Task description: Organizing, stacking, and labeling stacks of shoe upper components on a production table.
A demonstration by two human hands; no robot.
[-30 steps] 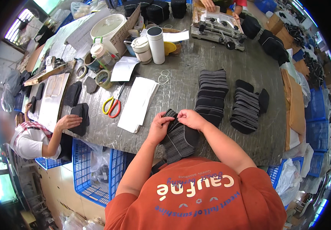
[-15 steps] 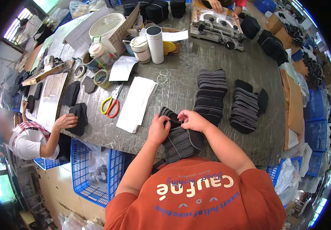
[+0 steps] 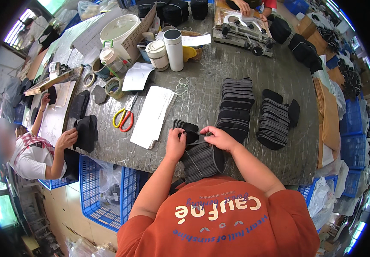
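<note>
A thick bundle of dark grey and black socks lies at the table's front edge, close against my body. A thin pale band runs slantwise across it. My left hand pinches the bundle's far left part, thumb and fingers pressed together. Facing it, my right hand pinches at the far right part. Between my fingertips, the far end of the bundle is spread a little apart. Just beyond my right hand is a long row of stacked socks, and a second sock stack lies farther right.
Left of my hands are a stack of white paper and red-and-yellow scissors. A white tumbler stands farther back. A co-worker handles dark socks at left; another's hands work at a metal fixture. Blue crates stand below.
My hands have moved slightly apart at the bundle's far end, the left one a little lower. The co-worker at left has raised one hand with a dark piece.
</note>
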